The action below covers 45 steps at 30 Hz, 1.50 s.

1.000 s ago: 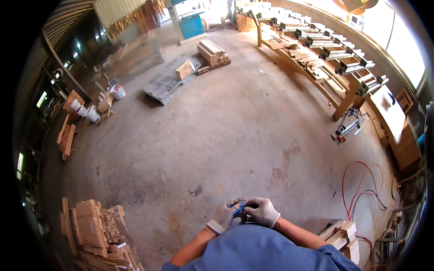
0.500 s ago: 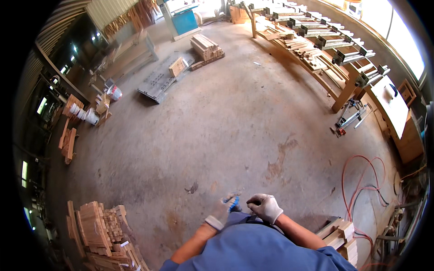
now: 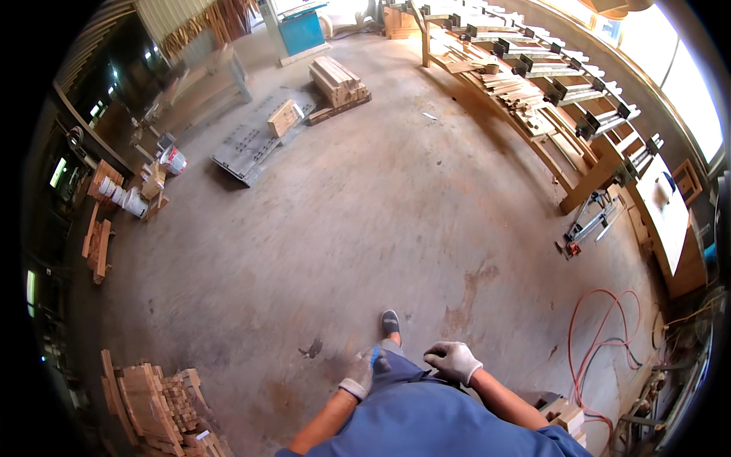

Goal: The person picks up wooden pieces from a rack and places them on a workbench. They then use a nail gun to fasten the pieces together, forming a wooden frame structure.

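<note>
My left hand [image 3: 358, 375], in a whitish work glove with blue on its palm side, hangs beside my blue-clothed thigh. Its fingers look loosely stretched, and nothing shows in them. In front of my waist, my right hand [image 3: 454, 362] wears a similar pale glove. Its fingers are curled in, with no object visible in them. Neither hand touches any of the wood around me. Below and between the hands, a dark shoe [image 3: 390, 321] on my foot is out in front on the concrete floor [image 3: 327, 251].
Stacked wood strips [image 3: 148, 404] stand at lower left, more wood blocks [image 3: 567, 423] at lower right. A red hose [image 3: 572, 335] loops on the floor at right. Farther off are a grey plate [image 3: 244, 156], a timber stack [image 3: 335, 80] and a long clamp bench [image 3: 518, 122]. Metal clamps [image 3: 590, 225] lie nearby.
My foot has come into view ahead of me. My left hand has moved left and down, away from the right one. The surroundings have shifted with my view; the near wood stacks sit lower.
</note>
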Motion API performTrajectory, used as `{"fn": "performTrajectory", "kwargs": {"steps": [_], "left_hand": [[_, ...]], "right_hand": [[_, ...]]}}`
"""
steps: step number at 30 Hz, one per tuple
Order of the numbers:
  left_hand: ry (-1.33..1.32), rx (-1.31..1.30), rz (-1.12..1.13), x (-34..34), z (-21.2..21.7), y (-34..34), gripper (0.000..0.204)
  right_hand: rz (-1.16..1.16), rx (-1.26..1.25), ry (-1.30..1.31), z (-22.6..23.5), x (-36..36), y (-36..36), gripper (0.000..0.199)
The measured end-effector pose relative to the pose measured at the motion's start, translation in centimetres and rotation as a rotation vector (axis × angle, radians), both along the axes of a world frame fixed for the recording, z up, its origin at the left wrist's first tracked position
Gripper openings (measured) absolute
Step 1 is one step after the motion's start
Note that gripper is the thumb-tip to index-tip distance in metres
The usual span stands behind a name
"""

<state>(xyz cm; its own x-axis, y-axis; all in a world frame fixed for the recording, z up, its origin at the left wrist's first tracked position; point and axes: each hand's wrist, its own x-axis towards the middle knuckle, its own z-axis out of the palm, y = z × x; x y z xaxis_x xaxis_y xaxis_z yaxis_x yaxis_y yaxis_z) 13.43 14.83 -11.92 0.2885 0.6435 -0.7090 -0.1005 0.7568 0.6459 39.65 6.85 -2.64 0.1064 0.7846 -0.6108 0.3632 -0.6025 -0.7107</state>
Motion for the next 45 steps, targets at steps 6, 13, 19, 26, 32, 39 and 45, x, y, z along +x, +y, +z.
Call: {"fn": "performTrajectory", "kwargs": {"steps": [6,13,19,26,32,39,45], "left_hand": [[0.084,0.068,-0.192,6.6,5.5,13.4,0.030],[0.004,0.019,-0.216,15.3,3.8,24.9,0.020],[0.011,0.085,-0.232,21.3,-3.1,34.6,0.013],[0.849,0.314,-0.694,16.7,-15.3,42.2,0.021],[0.789,-0.038,-0.423,23.3,-11.8,45.2,0.017],[0.826,0.205,-0.676,26.8,-21.5,50.9,0.031],[0.818,0.182,-0.856,32.2,-26.9,69.1,0.041]], "right_hand": [[-0.209,-0.067,-0.100,-7.6,8.1,5.7,0.026],[-0.921,-0.506,0.210,-15.6,16.8,-2.1,0.010],[0.103,-0.496,-0.218,-19.9,23.0,-1.8,0.021],[0.062,-0.344,-0.094,-25.5,39.6,18.7,0.025],[-0.805,-0.112,0.102,-18.5,56.8,44.9,0.010],[-0.606,-0.035,0.030,-15.5,62.4,62.4,0.014],[-0.127,-0.515,-0.206,-17.9,62.8,63.3,0.027]]}}
